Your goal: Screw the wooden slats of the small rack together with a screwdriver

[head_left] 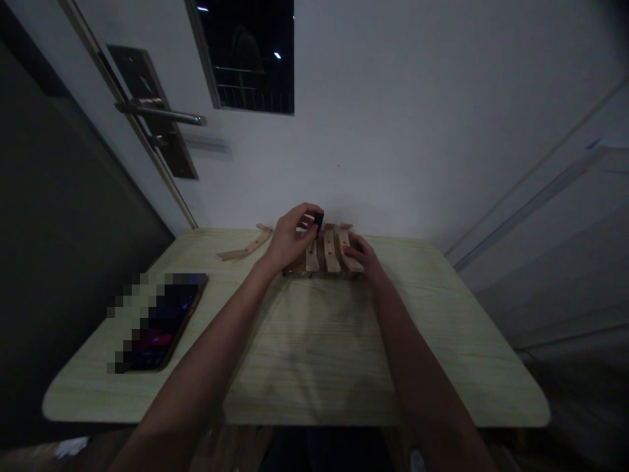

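My left hand (293,237) pinches a small black-handled screwdriver (319,220) upright over the leftmost of three pale curved wooden strips. The tool's tip is too small to make out. That left strip (312,261) stands beside a middle wooden strip (330,252), both resting on a brown wooden base (295,267). Around the right wooden strip (350,261) my right hand (366,257) is closed, thumb on its near side and fingers at its right edge. Dark holes show in the strips. A separate bent wooden strip (248,248) lies on the table, left of my left hand.
A phone (170,321) lies on the table's left side, partly blurred out by pixel blocks. The pale wood-grain table (314,367) meets a white door (393,131) at its far edge. A metal door handle (167,115) juts out at the upper left.
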The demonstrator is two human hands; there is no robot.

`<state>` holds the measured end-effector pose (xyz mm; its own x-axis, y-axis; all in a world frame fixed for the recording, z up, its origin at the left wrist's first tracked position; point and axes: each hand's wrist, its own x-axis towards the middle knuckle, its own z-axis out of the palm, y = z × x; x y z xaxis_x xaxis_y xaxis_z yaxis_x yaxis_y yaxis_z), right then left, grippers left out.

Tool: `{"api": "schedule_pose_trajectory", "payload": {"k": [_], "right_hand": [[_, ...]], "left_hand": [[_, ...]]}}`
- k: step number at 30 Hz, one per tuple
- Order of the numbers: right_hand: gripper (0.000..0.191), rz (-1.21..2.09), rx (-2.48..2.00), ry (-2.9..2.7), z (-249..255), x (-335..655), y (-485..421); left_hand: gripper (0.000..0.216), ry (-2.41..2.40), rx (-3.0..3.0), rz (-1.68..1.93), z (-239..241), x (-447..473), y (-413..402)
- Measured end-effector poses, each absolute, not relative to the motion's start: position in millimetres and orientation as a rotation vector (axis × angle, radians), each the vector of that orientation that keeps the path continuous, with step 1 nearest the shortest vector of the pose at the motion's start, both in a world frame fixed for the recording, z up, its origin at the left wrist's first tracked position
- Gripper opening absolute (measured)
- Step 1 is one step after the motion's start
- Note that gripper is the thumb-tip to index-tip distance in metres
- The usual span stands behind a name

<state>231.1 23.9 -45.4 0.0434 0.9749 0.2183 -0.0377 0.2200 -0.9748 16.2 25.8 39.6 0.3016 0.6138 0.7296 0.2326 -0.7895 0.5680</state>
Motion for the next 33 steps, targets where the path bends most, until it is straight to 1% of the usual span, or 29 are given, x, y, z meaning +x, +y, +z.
{"api": "schedule_pose_trajectory", "payload": {"k": [4, 8, 13, 17, 28, 33], "right_hand": [[0.055, 1.050, -1.027, -1.254, -43.3, 230.7, 21.8], [0.056, 1.044, -1.033, -1.254, -41.5, 229.6, 20.2], [0.056, 1.074, -1.029, -1.223, -40.0, 228.8, 19.2], [0.056, 1.051, -1.033, -1.219, -40.9, 229.0, 20.3], [0.053, 1.071, -1.026, -1.226, -38.8, 228.7, 18.8], [0.053, 1.043, -1.016, -1.220, -42.1, 228.9, 19.6]], "left_hand": [[0.025, 0.767, 2.233, 1.467, 39.7, 16.3, 24.9], [0.019, 0.794, 2.243, 1.487, 41.4, 17.0, 24.1], [0.022, 0.825, 2.292, 1.578, 42.7, 17.5, 24.7], [0.016, 0.829, 2.270, 1.645, 41.0, 17.3, 26.0], [0.021, 0.754, 2.218, 1.554, 39.6, 17.7, 25.7], [0.018, 0.755, 2.253, 1.561, 40.8, 17.2, 24.7]]}}
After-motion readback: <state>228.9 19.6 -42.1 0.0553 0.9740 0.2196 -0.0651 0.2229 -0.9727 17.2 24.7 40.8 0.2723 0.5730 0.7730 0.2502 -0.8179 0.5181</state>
